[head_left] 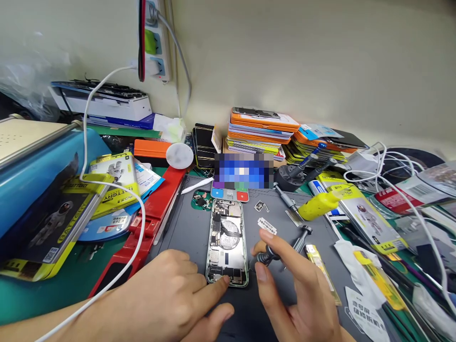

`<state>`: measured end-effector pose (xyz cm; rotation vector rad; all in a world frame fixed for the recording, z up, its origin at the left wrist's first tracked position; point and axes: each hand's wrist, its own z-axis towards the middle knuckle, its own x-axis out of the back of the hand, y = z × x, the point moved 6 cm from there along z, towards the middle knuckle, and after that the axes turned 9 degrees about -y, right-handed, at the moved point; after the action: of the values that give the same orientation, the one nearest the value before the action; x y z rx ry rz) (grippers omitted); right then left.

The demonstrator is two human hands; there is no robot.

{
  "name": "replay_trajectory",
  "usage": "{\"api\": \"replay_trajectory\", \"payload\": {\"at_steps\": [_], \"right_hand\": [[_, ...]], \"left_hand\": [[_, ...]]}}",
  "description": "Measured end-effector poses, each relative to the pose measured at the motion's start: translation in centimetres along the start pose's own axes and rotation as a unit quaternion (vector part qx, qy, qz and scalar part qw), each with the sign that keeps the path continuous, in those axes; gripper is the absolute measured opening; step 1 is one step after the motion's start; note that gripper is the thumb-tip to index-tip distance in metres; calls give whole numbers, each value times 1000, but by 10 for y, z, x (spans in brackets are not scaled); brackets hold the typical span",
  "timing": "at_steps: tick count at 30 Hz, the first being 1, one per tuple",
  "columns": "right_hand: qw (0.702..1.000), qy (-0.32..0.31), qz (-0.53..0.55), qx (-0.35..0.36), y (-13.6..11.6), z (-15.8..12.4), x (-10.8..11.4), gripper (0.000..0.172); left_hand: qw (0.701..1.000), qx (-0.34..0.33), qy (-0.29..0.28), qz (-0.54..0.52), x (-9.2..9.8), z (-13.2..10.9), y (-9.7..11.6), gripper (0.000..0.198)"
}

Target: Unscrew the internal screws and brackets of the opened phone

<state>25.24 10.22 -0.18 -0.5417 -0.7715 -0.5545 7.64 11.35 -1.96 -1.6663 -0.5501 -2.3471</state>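
An opened phone lies back-down on a dark grey work mat, its boards and round coil exposed. My left hand rests on the mat at the phone's lower left, the index fingertip touching its bottom edge, the other fingers curled. My right hand is beside the phone's lower right corner, thumb and fingers pinched on a grey screwdriver whose handle points up and right. A small metal bracket and a white label lie on the mat above my right hand.
A red tool and battery boxes lie left, crossed by a white cable. A yellow-handled tool, a yellow stick and packets sit right. Stacked phone screens stand at the back by the wall.
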Motion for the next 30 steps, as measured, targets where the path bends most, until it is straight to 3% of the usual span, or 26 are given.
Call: {"api": "replay_trajectory", "payload": {"at_steps": [10, 19, 26, 30], "right_hand": [[1000, -1, -14, -23, 6, -4, -1, 43], [984, -31, -128, -117, 38, 4, 4, 34], [947, -170, -186, -201, 83, 2, 1, 48], [914, -237, -204, -258, 101, 17, 0, 57]], "left_hand": [[1000, -3, -10, -23, -4, 0, -1, 29], [995, -5, 97, -2, -17, 0, -3, 28], [995, -8, 98, 18, -18, 3, -4, 25], [993, 5, 113, 30, -22, 7, -5, 32]]}}
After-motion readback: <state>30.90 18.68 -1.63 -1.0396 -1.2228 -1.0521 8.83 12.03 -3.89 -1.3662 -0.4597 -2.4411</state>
